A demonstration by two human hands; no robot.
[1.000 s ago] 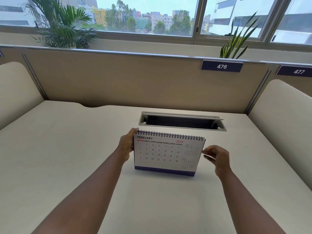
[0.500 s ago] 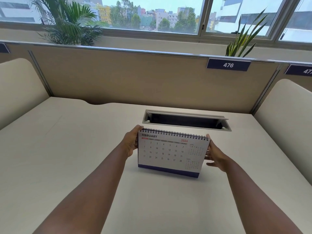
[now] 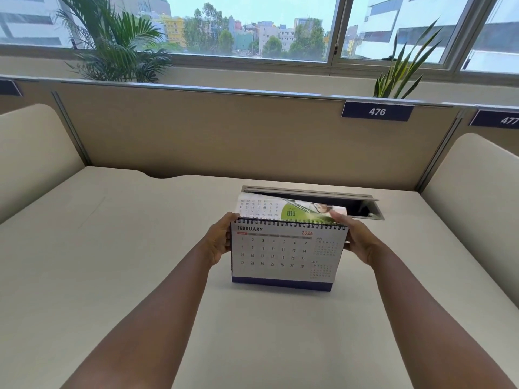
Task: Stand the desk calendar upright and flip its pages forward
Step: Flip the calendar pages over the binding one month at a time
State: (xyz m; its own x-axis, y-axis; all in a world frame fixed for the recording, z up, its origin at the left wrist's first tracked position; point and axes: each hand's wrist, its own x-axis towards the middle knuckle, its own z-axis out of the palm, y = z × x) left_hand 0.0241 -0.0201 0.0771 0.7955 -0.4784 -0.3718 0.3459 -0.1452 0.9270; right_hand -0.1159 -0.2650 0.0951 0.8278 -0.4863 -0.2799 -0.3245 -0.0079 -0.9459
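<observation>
While desk calendar (image 3: 286, 256) stands upright on desk (image 3: 112, 276), left hand (image 3: 219, 242) grips its left edge near spiral. Right hand (image 3: 358, 241) clasps right edge, fingertips (image 3: 337, 216) lifting a curled page (image 3: 280, 210) above spiral. FEBRUARY sheet faces between both grips.

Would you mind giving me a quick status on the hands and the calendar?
Left hand grips desk calendar at its left edge. Right hand lifts a page over the spiral. Calendar upright, February showing. Nothing in the way.
</observation>
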